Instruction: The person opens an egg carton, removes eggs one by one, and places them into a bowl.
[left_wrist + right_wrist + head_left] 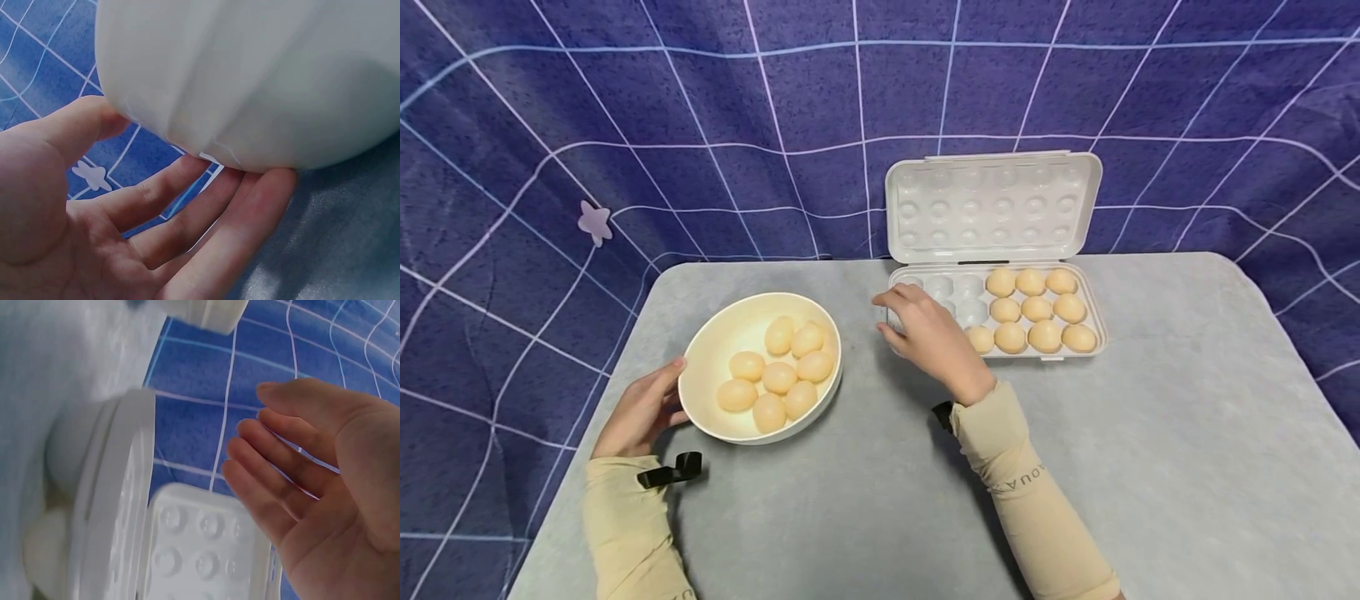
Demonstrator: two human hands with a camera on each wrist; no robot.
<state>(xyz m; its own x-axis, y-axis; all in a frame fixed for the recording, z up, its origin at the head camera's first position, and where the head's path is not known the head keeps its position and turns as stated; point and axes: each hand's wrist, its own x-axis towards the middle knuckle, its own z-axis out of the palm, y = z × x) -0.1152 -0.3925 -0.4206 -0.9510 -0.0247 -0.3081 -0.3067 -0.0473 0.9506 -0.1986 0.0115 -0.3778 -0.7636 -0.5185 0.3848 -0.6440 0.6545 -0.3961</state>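
Note:
In the head view my left hand (638,410) holds the left side of a cream bowl (703,367), thumb at the rim and fingers lower against the outside. The left wrist view shows its fingertips touching the ribbed wall of the bowl (250,81). Several light brown eggs (779,377) lie in the bowl. My right hand (934,337) hovers over the left end of a white egg carton (1097,321), fingers loosely bent, holding nothing. Several eggs (1037,309) fill the right part of the carton; bare cups (968,287) show at its left, partly hidden by the hand.
The carton's lid (992,208) stands raised at the back against a blue curtain (805,100) with a pale grid. A grey table (865,500) lies beneath everything. A pale star (595,222) is on the curtain at left.

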